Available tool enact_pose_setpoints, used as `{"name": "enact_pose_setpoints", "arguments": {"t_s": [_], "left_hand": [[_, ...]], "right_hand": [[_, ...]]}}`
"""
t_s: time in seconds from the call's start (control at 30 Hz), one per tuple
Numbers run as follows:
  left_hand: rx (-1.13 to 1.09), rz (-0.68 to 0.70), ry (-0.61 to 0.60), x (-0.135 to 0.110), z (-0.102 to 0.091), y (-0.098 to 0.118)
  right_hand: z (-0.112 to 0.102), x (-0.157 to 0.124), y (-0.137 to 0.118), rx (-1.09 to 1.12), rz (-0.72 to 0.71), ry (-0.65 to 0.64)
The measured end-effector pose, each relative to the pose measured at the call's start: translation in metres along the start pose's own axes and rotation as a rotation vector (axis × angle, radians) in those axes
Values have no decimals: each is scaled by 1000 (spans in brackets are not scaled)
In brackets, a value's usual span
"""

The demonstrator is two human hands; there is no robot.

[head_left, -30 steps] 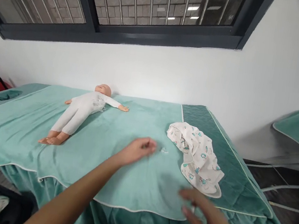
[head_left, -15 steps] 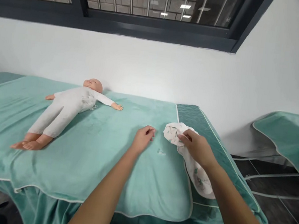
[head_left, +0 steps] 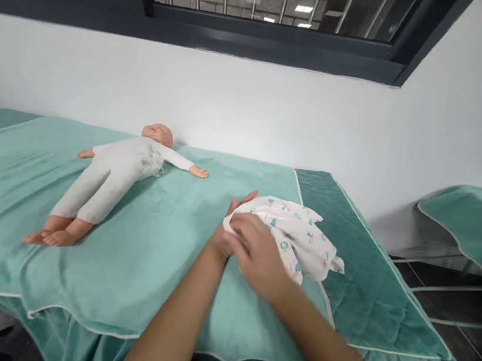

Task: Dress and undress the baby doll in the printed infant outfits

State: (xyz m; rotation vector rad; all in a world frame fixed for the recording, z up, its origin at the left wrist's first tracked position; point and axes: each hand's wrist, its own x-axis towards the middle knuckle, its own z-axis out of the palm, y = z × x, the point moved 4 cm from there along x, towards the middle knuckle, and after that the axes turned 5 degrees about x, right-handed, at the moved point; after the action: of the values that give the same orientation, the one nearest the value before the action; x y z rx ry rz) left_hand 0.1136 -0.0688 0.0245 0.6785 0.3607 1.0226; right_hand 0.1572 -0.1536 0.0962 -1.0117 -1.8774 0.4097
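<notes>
Printed cloth (head_left: pixel 304 239) pinched in right hand (head_left: pixel 260 260), against left hand (head_left: pixel 219 239); left's grip unclear.

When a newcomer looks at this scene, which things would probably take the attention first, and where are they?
Probably the doll, lying on its back on the green blanket, at left. Next, the white printed cloth, right of centre, with both hands at its left end. Then the dark-framed, barred window across the top.

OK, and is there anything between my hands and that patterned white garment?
Nothing visible: the right hand grips the patterned white garment at its left end, and the left hand, partly hidden, is at that end too. The baby doll lies apart, leftward.
</notes>
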Motion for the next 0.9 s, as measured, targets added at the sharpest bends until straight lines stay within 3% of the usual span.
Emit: {"name": "enact_pose_setpoints", "arguments": {"t_s": [0.07,0.13,0.17,0.23,0.33,0.43,0.53,0.63,0.77,0.9], "left_hand": [[-61,14,-34,-4,2,5],[-105,52,-32,-8,1,9],[-116,74,-31,-9,0,11],[-130,105,-38,-9,-4,13],[-156,163,-11,-8,-12,17],[-177,214,-47,-6,-14,22],[-159,209,-102,-5,-9,22],[-161,198,-106,-5,-5,20],[-194,205,-86,-4,-6,19],[-238,273,22,3,-21,20]], "right_hand": [[23,-26,-17,-99,-126,2],[47,-54,-28,-103,-263,-110],[56,-65,-28,-90,-265,-131],[63,-76,-14,-95,-135,-58],[46,-72,22,-237,118,163],[14,-50,50,-527,178,282],[-13,-31,76,-796,216,271],[-20,-25,100,-898,223,197],[-17,-27,117,-885,213,210],[-23,-31,104,-749,102,226]]}}
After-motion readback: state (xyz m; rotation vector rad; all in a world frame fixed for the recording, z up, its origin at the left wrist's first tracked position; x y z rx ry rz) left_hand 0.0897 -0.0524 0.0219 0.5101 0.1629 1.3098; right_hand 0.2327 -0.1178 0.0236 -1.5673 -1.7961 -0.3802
